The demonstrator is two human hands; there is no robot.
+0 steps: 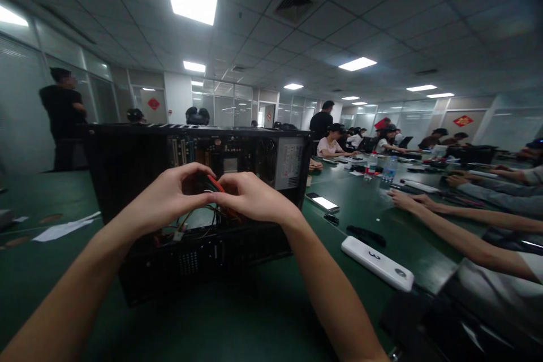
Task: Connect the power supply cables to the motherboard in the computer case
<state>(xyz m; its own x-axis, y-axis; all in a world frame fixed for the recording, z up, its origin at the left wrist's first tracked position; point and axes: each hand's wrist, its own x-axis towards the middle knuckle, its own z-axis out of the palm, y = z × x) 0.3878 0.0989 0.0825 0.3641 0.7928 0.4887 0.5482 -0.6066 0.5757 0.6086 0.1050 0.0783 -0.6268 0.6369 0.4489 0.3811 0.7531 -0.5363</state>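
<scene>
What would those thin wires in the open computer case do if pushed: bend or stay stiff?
Likely bend: the wires curve loosely inside the case. Probably light, being so thin. They might tangle too, since several bunch close together.

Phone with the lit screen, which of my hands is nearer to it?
Right. Your right hand is left of the phone; your left hand is farther left, beyond the right one.
</scene>
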